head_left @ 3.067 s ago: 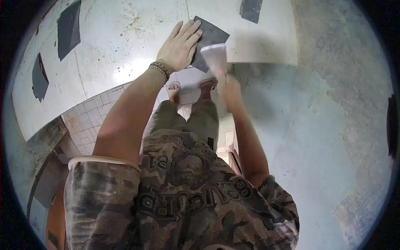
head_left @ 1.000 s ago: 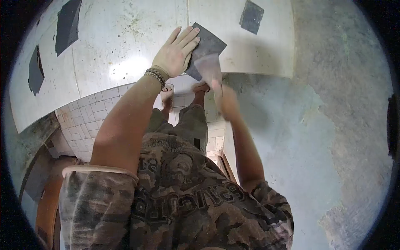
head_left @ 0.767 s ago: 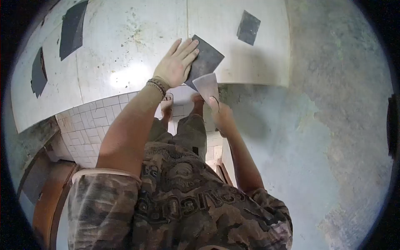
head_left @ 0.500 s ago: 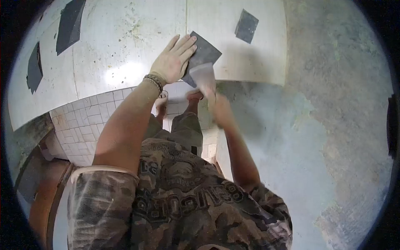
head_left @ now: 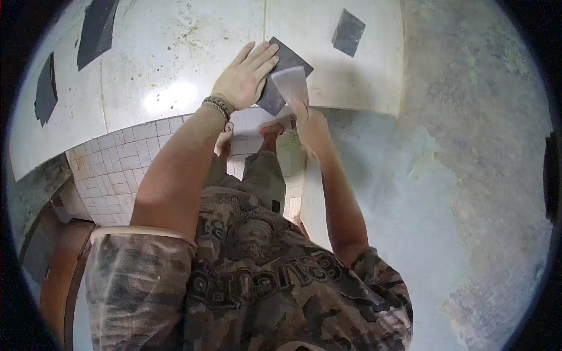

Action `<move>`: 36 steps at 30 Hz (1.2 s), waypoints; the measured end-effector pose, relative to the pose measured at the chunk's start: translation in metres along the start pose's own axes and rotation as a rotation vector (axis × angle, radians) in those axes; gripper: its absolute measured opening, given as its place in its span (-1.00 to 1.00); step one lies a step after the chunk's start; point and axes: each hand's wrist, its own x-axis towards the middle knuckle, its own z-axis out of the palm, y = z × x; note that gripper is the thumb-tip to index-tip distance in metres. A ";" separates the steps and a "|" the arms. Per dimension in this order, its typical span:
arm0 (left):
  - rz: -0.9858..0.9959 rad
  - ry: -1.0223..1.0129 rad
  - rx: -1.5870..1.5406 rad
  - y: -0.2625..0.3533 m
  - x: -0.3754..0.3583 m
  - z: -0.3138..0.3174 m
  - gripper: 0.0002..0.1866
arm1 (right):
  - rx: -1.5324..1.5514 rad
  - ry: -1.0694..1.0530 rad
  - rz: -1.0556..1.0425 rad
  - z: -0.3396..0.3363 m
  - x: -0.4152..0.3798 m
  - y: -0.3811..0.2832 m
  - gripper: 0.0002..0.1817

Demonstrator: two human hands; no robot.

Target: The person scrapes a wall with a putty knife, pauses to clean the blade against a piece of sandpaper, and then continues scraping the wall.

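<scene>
My left hand (head_left: 243, 76) lies flat with fingers stretched out, its fingertips pressing the left edge of a dark grey sheet that looks like sandpaper (head_left: 290, 57). The sheet rests at a slant on the pale worktop (head_left: 175, 44), its lower corner reaching the front edge. In my right hand (head_left: 313, 130), fingers wrapped round the handle, is a putty knife (head_left: 291, 83). Its wide, light blade points up and lies over the right part of the sheet; whether it touches cannot be told.
A smaller dark piece (head_left: 349, 33) lies to the right on the worktop. Two more dark pieces, one large (head_left: 98, 32) and one ragged (head_left: 46, 90), are at the left. A stained wall (head_left: 468, 111) stands at the right; below is a tiled floor (head_left: 111, 169).
The putty knife has moved up and slightly right over the sheet, with my right hand rising too. My left hand keeps its place on the sheet.
</scene>
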 end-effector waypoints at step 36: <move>-0.002 0.002 -0.049 0.000 -0.001 -0.002 -0.57 | -0.270 0.439 -0.465 0.042 -0.029 0.026 -0.49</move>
